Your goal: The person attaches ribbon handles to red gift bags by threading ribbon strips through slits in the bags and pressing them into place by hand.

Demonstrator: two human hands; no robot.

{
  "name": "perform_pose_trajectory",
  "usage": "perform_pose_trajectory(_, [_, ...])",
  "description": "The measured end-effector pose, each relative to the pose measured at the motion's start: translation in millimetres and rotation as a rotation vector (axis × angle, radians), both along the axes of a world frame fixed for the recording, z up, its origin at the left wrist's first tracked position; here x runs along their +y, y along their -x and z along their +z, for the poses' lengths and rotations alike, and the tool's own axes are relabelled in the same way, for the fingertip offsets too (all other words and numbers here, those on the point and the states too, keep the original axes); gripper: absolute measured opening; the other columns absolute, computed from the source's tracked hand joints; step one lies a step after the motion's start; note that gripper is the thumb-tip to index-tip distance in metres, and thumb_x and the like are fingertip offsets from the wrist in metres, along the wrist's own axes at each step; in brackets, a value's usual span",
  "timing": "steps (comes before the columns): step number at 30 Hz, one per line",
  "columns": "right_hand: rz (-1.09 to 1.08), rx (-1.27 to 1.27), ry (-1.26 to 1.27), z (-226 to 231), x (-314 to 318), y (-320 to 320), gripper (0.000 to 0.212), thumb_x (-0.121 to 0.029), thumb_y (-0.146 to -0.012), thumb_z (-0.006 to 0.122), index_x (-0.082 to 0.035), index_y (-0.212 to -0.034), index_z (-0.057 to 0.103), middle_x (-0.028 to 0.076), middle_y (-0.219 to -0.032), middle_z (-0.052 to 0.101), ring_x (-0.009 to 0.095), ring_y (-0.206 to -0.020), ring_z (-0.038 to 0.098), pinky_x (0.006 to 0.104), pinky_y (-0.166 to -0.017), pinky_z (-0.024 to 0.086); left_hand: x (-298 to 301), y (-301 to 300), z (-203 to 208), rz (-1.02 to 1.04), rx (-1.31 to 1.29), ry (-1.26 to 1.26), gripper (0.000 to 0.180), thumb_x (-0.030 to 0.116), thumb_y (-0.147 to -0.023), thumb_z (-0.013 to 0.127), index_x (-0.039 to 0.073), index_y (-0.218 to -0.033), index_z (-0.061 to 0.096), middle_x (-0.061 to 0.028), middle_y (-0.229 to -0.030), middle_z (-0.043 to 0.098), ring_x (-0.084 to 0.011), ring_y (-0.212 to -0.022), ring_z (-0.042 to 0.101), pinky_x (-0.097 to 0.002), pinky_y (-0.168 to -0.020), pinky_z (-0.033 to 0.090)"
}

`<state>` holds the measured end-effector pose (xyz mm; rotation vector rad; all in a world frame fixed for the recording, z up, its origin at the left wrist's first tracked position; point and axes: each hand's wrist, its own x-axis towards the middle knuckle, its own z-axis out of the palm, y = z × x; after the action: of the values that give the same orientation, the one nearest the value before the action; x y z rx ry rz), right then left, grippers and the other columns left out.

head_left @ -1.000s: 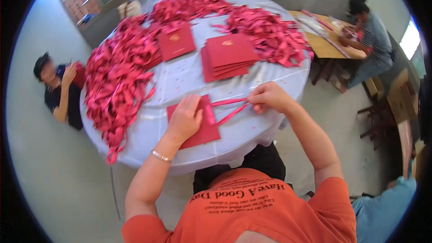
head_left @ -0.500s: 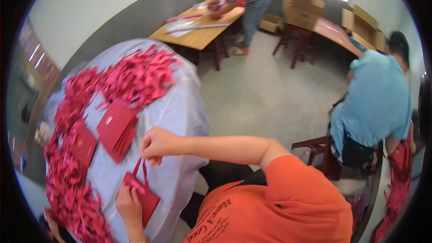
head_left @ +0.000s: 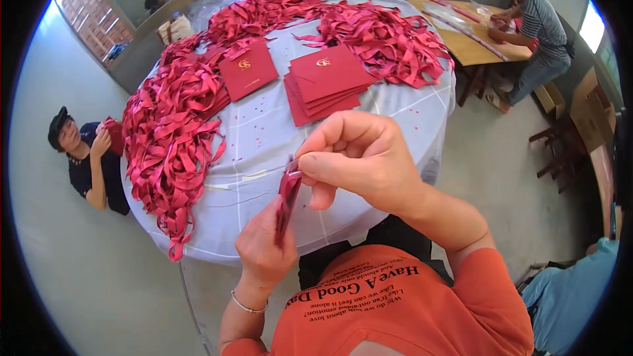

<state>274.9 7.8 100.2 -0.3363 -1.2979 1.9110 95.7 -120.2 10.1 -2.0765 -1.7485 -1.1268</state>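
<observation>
Over the near edge of the table, my left hand (head_left: 265, 245) grips a red envelope (head_left: 288, 196), which I see almost edge-on. My right hand (head_left: 369, 161) pinches at its upper end with thumb and forefinger. What exactly sits in that pinch is hidden by the fingers. Beyond my hands lies a fanned stack of red envelopes (head_left: 328, 74) with a gold emblem on top. To its left is another red envelope (head_left: 249, 72). Tangled red ribbons (head_left: 173, 135) heap along the left of the table, and more red ribbons (head_left: 395, 43) pile at the far right.
A white sheet covers the round table (head_left: 264, 151), with small red scraps on it. A co-worker (head_left: 92, 158) at the left holds something red. Another person (head_left: 537, 26) bends over a wooden table (head_left: 475, 53). Blue clothing (head_left: 573, 290) shows at lower right, cardboard boxes (head_left: 591, 115) above it.
The view has swung left and now faces the table. The envelope has been raised and turned edge-on. My right hand has come down close to my left; the ribbon loop it was pulling no longer shows stretched.
</observation>
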Motion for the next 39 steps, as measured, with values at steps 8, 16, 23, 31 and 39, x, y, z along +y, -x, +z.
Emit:
perform_pose_trajectory(8, [-0.106, -0.137, -0.109, 10, 62, 41, 0.023, -0.018, -0.092, 0.067, 0.003, -0.101, 0.066, 0.010, -0.087, 0.069, 0.015, -0.071, 0.070, 0.0255, -0.060, 0.056, 45, 20, 15, -0.245, -1.237, 0.477, 0.035, 0.009, -0.089, 0.066, -0.010, -0.117, 0.056, -0.0108, -0.103, 0.069, -0.0123, -0.087, 0.064, -0.0281, -0.073, 0.053])
perform_pose_trajectory(16, [-0.325, -0.730, -0.501, -105, 77, -24, 0.031, -0.015, -0.088, 0.071, 0.005, -0.111, 0.064, 0.009, -0.103, 0.068, 0.013, -0.076, 0.067, 0.0257, -0.064, 0.054, 57, 23, -3, 0.249, -0.020, 0.543, 0.042, 0.018, -0.079, 0.075, -0.004, -0.109, 0.056, -0.0231, -0.101, 0.065, -0.0384, -0.094, 0.064, -0.0442, -0.080, 0.052])
perform_pose_trajectory(23, [-0.463, -0.845, -0.914, -126, 50, -22, 0.033, -0.021, -0.081, 0.075, -0.001, -0.106, 0.068, 0.014, -0.099, 0.065, 0.027, -0.083, 0.068, 0.0368, -0.072, 0.055, 94, -3, 6, 0.082, 0.331, 0.271, 0.028, 0.014, -0.072, 0.078, 0.002, -0.090, 0.061, -0.0155, -0.091, 0.062, -0.0335, -0.090, 0.061, -0.0425, -0.080, 0.050])
perform_pose_trajectory(31, [-0.623, -0.815, -0.900, -129, 112, -33, 0.026, -0.021, -0.080, 0.072, -0.003, -0.099, 0.070, 0.015, -0.096, 0.065, 0.033, -0.088, 0.064, 0.0422, -0.078, 0.053, 111, -1, -8, -0.007, 0.485, 0.558, 0.022, 0.017, -0.074, 0.076, 0.002, -0.085, 0.066, -0.0158, -0.087, 0.065, -0.0333, -0.088, 0.064, -0.0444, -0.077, 0.052])
perform_pose_trajectory(39, [-1.159, -1.378, -1.012, -130, 215, -69, 0.025, -0.025, -0.072, 0.077, -0.004, -0.082, 0.069, 0.015, -0.086, 0.062, 0.035, -0.085, 0.060, 0.0458, -0.075, 0.050, 116, 8, 1, -0.067, 0.292, 0.491, 0.026, 0.018, -0.070, 0.080, 0.001, -0.083, 0.065, -0.0163, -0.086, 0.065, -0.0351, -0.088, 0.063, -0.0451, -0.077, 0.052])
